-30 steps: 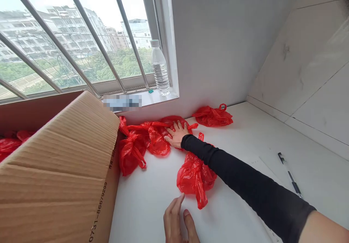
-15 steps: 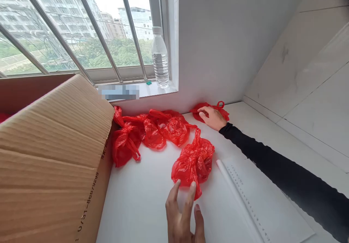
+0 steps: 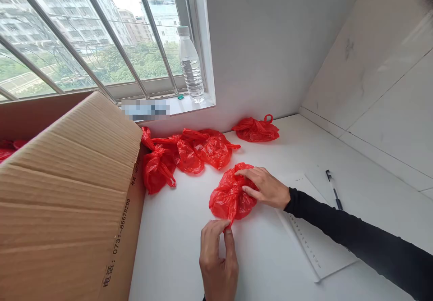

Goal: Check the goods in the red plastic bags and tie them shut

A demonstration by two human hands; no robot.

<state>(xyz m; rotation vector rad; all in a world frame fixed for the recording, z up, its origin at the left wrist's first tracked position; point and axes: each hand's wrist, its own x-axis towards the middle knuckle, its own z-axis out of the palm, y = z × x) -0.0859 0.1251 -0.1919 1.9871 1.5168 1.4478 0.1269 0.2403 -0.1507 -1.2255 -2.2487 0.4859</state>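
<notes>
A knotted red plastic bag (image 3: 223,193) lies on the white tabletop in front of me. My left hand (image 3: 219,258) pinches the twisted end nearest me between thumb and fingertips. Over the bag's right side, my right hand (image 3: 265,186) has its fingers and thumb curved around the crumpled plastic near the knot. What the bag contains cannot be made out. Against the wall behind it sits another red plastic bag (image 3: 256,129) with a loop standing up. Several more tied red bags (image 3: 214,150) form a row beside the box.
A tall cardboard box (image 3: 77,193) with more red plastic inside fills the left. At right lie a paper pad (image 3: 313,242) and a pen (image 3: 334,190), partly behind my right sleeve. A water bottle (image 3: 191,66) stands on the sill by the barred window.
My right hand has left the bag by the wall and come down onto the front bag. My left hand has closed on that bag's end. The view has shifted, showing the pen.
</notes>
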